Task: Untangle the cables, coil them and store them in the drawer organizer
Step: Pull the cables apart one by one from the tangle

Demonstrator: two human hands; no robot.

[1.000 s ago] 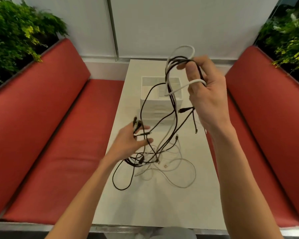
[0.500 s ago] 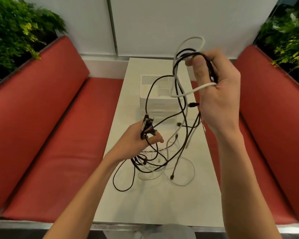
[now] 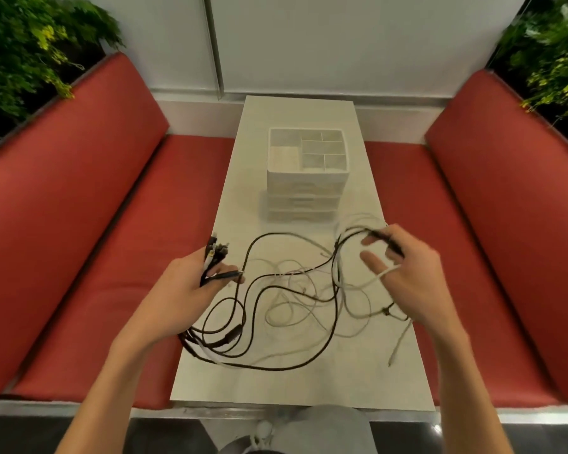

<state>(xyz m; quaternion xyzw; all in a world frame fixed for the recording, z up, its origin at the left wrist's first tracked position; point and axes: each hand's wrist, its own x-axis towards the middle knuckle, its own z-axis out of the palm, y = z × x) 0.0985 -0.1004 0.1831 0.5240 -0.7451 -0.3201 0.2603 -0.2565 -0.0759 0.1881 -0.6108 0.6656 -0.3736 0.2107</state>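
Bright, even light fell from above. The white table (image 3: 309, 381) and the wall (image 3: 341, 44) behind it glowed pale, with no hard glare and only faint, soft shadows. The right hand (image 3: 410, 273) was smeared with blur, and so were the cables (image 3: 259, 290) at its fingers. The left hand (image 3: 184, 283) came out sharper. The white cables nearly vanished against the tabletop. The red benches (image 3: 79, 224) bowed outward at the edges, and the corner plants (image 3: 20, 44) were soft and dim.
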